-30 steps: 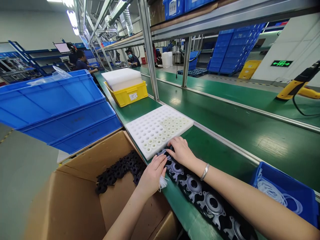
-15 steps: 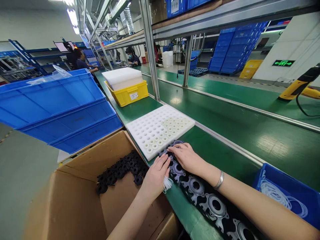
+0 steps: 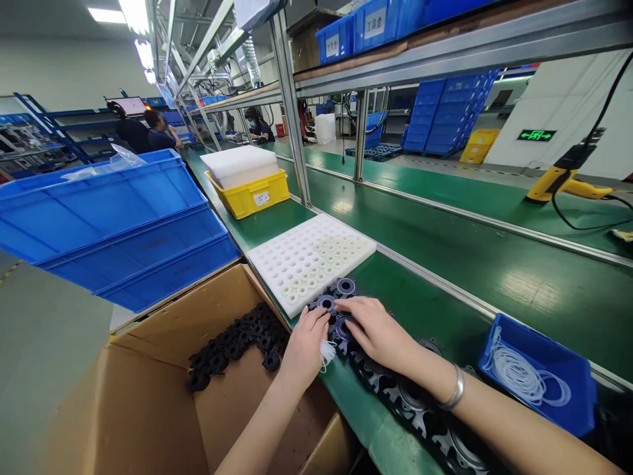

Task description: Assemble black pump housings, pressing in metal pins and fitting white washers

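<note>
My left hand [image 3: 307, 344] is closed around a bundle of white rubber rings [image 3: 327, 355], whose loops hang out below the fingers. Its fingertips rest by a round black and grey metal housing [image 3: 326, 303] at the far end of a row. My right hand [image 3: 376, 330] lies over the neighbouring housings [image 3: 345, 327], thumb and index finger apart, fingertips touching them. More housings [image 3: 413, 396] run toward me along the bench edge, partly hidden under my right forearm. Another housing [image 3: 346, 286] sits beyond my fingers.
A white foam tray [image 3: 277, 257] with pale washers lies ahead. At left stand a cardboard box [image 3: 148, 396] with black parts [image 3: 237, 340] and stacked blue crates [image 3: 163, 244]. A blue bin [image 3: 568, 412] of white rings is at right. A yellow bin [image 3: 257, 198] stands farther back.
My right hand has shifted toward me along the row, its thumb and index finger now apart, uncovering the far housings. The left hand still grips the rings. The view has turned slightly.
</note>
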`<state>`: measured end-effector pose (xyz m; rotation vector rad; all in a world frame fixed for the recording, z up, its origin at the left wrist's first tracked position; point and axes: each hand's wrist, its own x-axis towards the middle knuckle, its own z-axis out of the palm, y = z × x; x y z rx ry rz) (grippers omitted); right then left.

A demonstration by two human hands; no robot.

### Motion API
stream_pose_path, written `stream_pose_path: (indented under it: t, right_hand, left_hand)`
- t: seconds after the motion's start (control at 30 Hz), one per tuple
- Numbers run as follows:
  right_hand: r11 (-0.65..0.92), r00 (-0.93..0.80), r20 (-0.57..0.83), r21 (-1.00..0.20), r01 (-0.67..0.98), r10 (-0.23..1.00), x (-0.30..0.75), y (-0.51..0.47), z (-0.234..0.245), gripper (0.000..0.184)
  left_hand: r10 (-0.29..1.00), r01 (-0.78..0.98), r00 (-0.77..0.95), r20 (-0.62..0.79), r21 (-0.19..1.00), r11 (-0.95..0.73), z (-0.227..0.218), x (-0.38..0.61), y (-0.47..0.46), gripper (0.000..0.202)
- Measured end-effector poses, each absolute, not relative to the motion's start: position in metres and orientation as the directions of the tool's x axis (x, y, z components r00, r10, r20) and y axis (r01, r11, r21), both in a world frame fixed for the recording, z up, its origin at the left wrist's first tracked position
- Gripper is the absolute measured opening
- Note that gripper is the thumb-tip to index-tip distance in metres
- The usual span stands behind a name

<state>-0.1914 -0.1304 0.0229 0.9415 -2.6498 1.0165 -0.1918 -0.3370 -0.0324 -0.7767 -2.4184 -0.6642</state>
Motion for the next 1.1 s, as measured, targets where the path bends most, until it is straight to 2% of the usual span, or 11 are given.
stream_pose_path:
  t: [0.07, 0.17, 0.27, 0.43, 0.5, 0.6, 0.7, 0.83, 0.9, 1.0, 1.1]
  right_hand:
    - [0.513, -0.828, 0.317, -0.666, -0.542, -0.464, -0.186, -0.125, 0.038, 0.028]
    - [0.386, -0.826, 0.145, -0.831, -0.4, -0.544, -0.178, -0.122, 0.048, 0.02]
    - [0.302, -0.827, 0.051, -0.917, -0.261, -0.56, -0.171, -0.123, 0.046, 0.021]
    - [0.209, -0.86, -0.034, -0.974, -0.085, -0.508, -0.171, -0.115, 0.043, 0.028]
    - [0.208, -0.846, -0.056, -0.976, -0.065, -0.53, -0.174, -0.109, 0.042, 0.031]
    - [0.215, -0.844, -0.04, -0.972, -0.091, -0.535, -0.18, -0.105, 0.037, 0.035]
    - [0.229, -0.852, -0.032, -0.968, -0.104, -0.522, -0.185, -0.109, 0.032, 0.034]
    - [0.258, -0.869, -0.027, -0.959, -0.117, -0.494, -0.193, -0.118, 0.03, 0.034]
    - [0.355, -0.907, 0.001, -0.92, -0.166, -0.421, -0.199, -0.119, 0.029, 0.034]
    - [0.554, -0.944, 0.086, -0.791, -0.259, -0.319, -0.209, -0.117, 0.022, 0.031]
    - [0.654, -0.946, 0.123, -0.695, -0.298, -0.3, -0.216, -0.115, 0.013, 0.023]
  left_hand:
    - [0.307, 0.614, -0.753, 0.582, 0.452, 0.647, -0.02, -0.183, -0.332, 0.025]
    - [0.232, 0.553, -0.823, 0.518, 0.639, 0.534, -0.006, -0.17, -0.322, 0.022]
    - [0.225, 0.493, -0.868, 0.442, 0.723, 0.484, 0.0, -0.163, -0.314, 0.022]
    - [0.354, 0.495, -0.859, 0.37, 0.775, 0.392, 0.001, -0.155, -0.315, 0.029]
    - [0.397, 0.447, -0.863, 0.312, 0.838, 0.313, -0.001, -0.149, -0.319, 0.032]
    - [0.393, 0.282, -0.89, 0.229, 0.956, 0.081, -0.008, -0.14, -0.324, 0.033]
    - [0.296, 0.104, -0.945, 0.135, 0.988, -0.118, -0.016, -0.135, -0.327, 0.033]
    - [0.157, -0.042, -0.988, -0.002, 0.967, -0.251, -0.021, -0.136, -0.33, 0.035]
    - [0.034, -0.009, -0.999, 0.001, 0.951, -0.308, -0.023, -0.138, -0.334, 0.037]
    - [-0.154, 0.111, -0.986, 0.058, 0.925, -0.364, -0.026, -0.142, -0.342, 0.036]
    - [-0.154, 0.149, -0.983, 0.099, 0.923, -0.354, -0.028, -0.145, -0.348, 0.025]
